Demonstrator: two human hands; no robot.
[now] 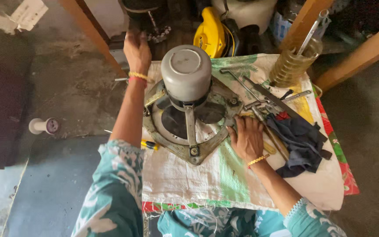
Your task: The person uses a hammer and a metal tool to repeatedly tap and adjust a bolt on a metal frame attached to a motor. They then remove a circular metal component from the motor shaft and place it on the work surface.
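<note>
Right hand [247, 139] fingers spread flat on the counter [207, 184], touching the fan motor frame [189, 131] edge at its 4 o'clock. Left hand [137, 50] reaches past the frame at 11 o'clock; can't tell what its fingers grip. Dark rag [301, 142], metal tools [259, 98] at 3 o'clock.
</note>
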